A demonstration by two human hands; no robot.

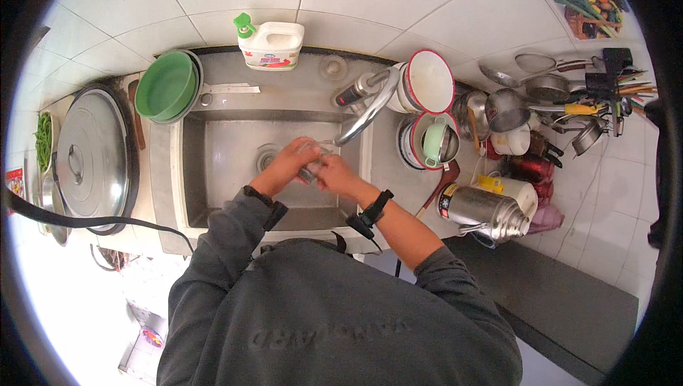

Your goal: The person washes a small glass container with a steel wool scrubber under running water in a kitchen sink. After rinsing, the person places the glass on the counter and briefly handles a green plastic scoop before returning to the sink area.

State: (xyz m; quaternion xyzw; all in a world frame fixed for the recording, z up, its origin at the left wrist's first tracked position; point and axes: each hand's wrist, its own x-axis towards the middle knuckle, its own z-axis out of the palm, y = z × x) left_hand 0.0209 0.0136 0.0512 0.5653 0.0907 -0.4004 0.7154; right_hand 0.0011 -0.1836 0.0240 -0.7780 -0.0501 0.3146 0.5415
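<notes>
Over the sink basin (235,140), beneath the spout of the chrome faucet (373,111), my left hand (292,162) and my right hand (337,173) are close together. Between them is a small, clear or shiny object (309,172), blurred and largely covered by the fingers, so its kind cannot be told. Both hands appear closed around it. The round drain (265,160) shows just left of my left hand. Each wrist wears a black strap.
Behind the sink stands a white jug with a green cap (272,47). Green plastic basins (165,87) and a large lidded pot (93,162) are at the left. Enamel bowls (431,82), a steel thermos (475,210) and hanging ladles (547,87) crowd the right.
</notes>
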